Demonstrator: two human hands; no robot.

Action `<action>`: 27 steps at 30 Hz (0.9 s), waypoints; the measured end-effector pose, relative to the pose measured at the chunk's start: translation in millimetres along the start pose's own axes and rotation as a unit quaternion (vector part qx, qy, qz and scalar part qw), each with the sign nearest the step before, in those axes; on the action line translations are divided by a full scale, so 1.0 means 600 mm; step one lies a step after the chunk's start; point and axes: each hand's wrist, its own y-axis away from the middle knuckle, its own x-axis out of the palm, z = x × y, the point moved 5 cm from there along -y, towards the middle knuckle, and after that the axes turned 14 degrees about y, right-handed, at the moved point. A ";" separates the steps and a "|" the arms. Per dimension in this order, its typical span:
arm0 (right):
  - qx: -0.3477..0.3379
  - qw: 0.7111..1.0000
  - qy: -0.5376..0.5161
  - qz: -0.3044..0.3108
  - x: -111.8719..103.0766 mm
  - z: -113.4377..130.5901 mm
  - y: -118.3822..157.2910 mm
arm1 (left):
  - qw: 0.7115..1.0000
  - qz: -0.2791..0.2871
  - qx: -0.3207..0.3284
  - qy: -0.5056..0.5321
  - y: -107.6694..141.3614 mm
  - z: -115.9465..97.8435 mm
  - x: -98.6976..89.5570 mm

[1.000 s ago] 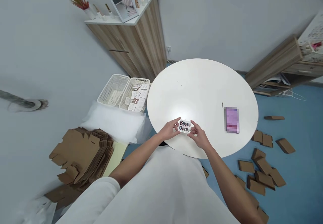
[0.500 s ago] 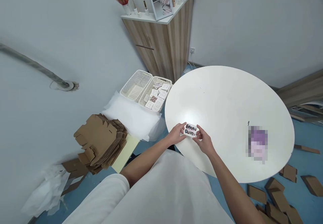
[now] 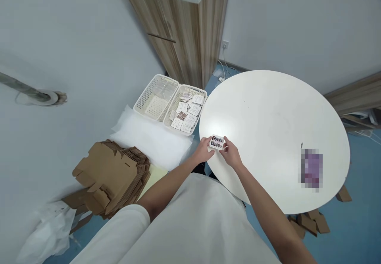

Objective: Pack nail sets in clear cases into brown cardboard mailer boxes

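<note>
A small white card [image 3: 216, 142] with two rows of dark, shiny oval pieces is held between both hands over the near left edge of the round white table [image 3: 268, 109]. My left hand [image 3: 203, 150] grips its left end, fingers closed on it. At the right end, my right hand [image 3: 230, 152] pinches the card between thumb and fingers. The card's decorated face points up toward me.
Left of the table stand a white basket of cards [image 3: 186, 111] and a second basket [image 3: 156, 97], by white foam sheets [image 3: 151, 137] and stacked flat cardboard [image 3: 110, 176]. A blurred purple item [image 3: 312, 168] lies on the table's right.
The view has tilted down and shifted, so the cabinet top is mostly out of frame. Both hands, still holding the card, appear slightly further left and higher in the picture.
</note>
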 end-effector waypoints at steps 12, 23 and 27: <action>0.073 0.996 0.051 -0.029 0.077 -0.004 -0.043 | 0.997 0.000 -0.071 -0.029 -0.040 0.054 -0.029; 0.163 0.950 -0.260 -0.053 0.096 0.007 -0.012 | 0.995 0.021 -0.079 0.065 -0.036 0.066 -0.030; 0.150 0.949 -0.271 -0.049 0.092 0.014 -0.029 | 0.993 0.007 -0.077 0.086 -0.053 0.073 -0.031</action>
